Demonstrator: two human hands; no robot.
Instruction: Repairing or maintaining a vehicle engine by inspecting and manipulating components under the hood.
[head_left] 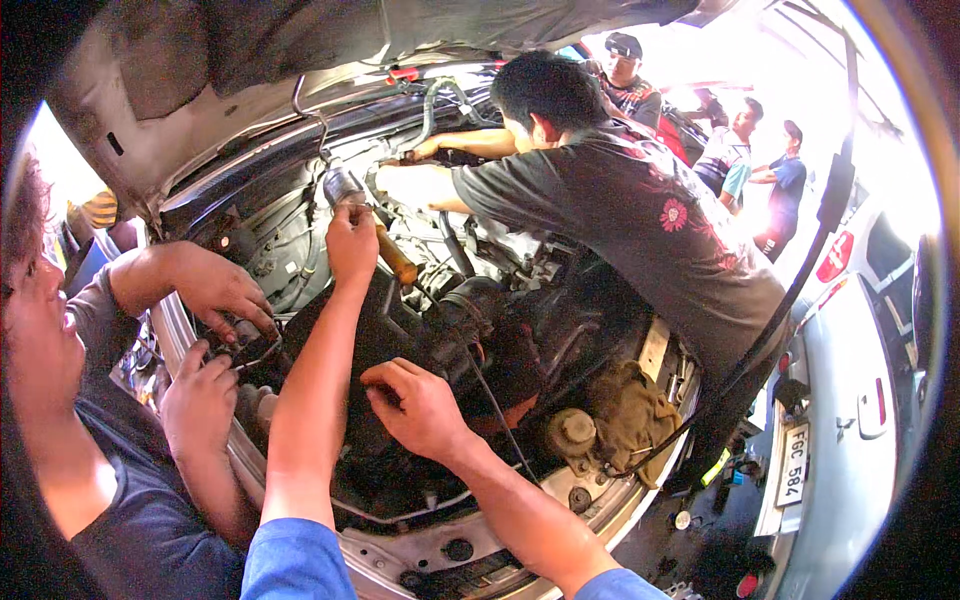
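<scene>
My left hand [352, 246] is raised over the engine bay, its fingers closed on a work lamp [343, 187]. The lamp has a silvery metal guard, a wire hook above it and an orange handle [396, 256] slanting down past my hand. Bright light falls on the engine parts beside it. Lower down, my right hand [418, 408] hovers above dark engine parts, its fingers loosely curled with nothing visible in them. Across the bay, a co-worker in a dark shirt [610, 190] leans in, both arms reaching toward the rear of the engine [500, 240].
On the left, another person's hands [205, 400] work at the fender edge. The raised hood [230, 60] hangs overhead. A brown rag [635, 415] and a round cap [572, 432] lie at the right front. A silver car [840, 430] stands on the right, with several people behind.
</scene>
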